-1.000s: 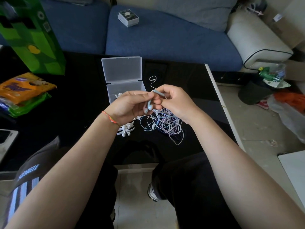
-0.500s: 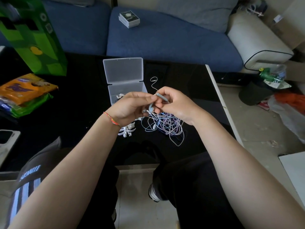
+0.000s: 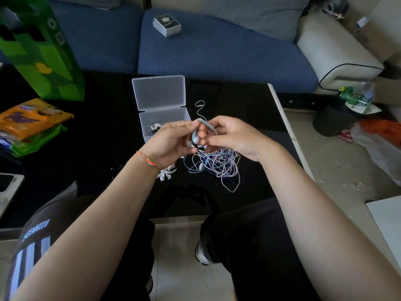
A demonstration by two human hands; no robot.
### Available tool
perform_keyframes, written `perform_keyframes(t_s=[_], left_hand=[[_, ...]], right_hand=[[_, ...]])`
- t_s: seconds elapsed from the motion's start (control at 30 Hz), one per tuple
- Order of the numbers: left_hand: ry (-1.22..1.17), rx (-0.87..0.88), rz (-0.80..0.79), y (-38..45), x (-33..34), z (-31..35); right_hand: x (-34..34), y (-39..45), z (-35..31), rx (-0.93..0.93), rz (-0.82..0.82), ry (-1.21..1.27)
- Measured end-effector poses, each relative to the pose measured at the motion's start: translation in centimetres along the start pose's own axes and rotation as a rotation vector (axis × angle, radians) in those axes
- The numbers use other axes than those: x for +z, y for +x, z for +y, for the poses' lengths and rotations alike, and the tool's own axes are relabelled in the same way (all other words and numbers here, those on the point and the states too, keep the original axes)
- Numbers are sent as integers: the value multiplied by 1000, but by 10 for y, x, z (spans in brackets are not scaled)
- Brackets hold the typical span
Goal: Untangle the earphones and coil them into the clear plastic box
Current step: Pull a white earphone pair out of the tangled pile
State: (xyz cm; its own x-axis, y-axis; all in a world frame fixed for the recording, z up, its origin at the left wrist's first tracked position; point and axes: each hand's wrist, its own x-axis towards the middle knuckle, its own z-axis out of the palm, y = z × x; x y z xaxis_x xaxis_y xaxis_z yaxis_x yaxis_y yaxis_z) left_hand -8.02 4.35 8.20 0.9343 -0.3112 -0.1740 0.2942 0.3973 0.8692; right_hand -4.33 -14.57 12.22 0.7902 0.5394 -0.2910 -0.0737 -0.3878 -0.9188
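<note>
A tangle of thin white, blue and purple earphone cables (image 3: 217, 166) lies on the black table (image 3: 97, 137) in front of me. My left hand (image 3: 171, 141) and my right hand (image 3: 230, 137) meet just above it, both pinching a light blue earbud (image 3: 195, 136) and its cable. One loose white cable end (image 3: 199, 107) curls toward the far side. The clear plastic box (image 3: 162, 111) stands open behind my left hand, its lid tipped back, with small white pieces inside, partly hidden by my fingers.
White cable clips (image 3: 167, 173) lie under my left wrist. A green bag (image 3: 41, 53) and orange snack packs (image 3: 30, 120) sit at the table's left. A blue sofa (image 3: 217, 51) with a small box (image 3: 167, 25) runs behind. The table's white right edge (image 3: 290, 135) borders the floor.
My hands have stayed together over the tangle. The fingers have shifted slightly on the blue earbud, turning it between them. The cable pile has barely moved.
</note>
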Motion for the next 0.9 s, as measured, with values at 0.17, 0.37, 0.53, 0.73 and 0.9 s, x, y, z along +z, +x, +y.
perform_keyframes(t_s=[0.17,0.37,0.53,0.73,0.9], left_hand=[[-122,-61,-3,1,-2,1],[-427,43,46,3,1,6],[-281,110,232,9,-6,-4],[10,177,335,10,-5,-14],[98,180,358,14,-6,-21]], right_hand=[[-1,4,0,-80,232,-120],[15,8,1,1,201,-361],[23,9,4,74,31,-378],[25,12,3,106,24,-447],[37,9,0,124,-86,-332]])
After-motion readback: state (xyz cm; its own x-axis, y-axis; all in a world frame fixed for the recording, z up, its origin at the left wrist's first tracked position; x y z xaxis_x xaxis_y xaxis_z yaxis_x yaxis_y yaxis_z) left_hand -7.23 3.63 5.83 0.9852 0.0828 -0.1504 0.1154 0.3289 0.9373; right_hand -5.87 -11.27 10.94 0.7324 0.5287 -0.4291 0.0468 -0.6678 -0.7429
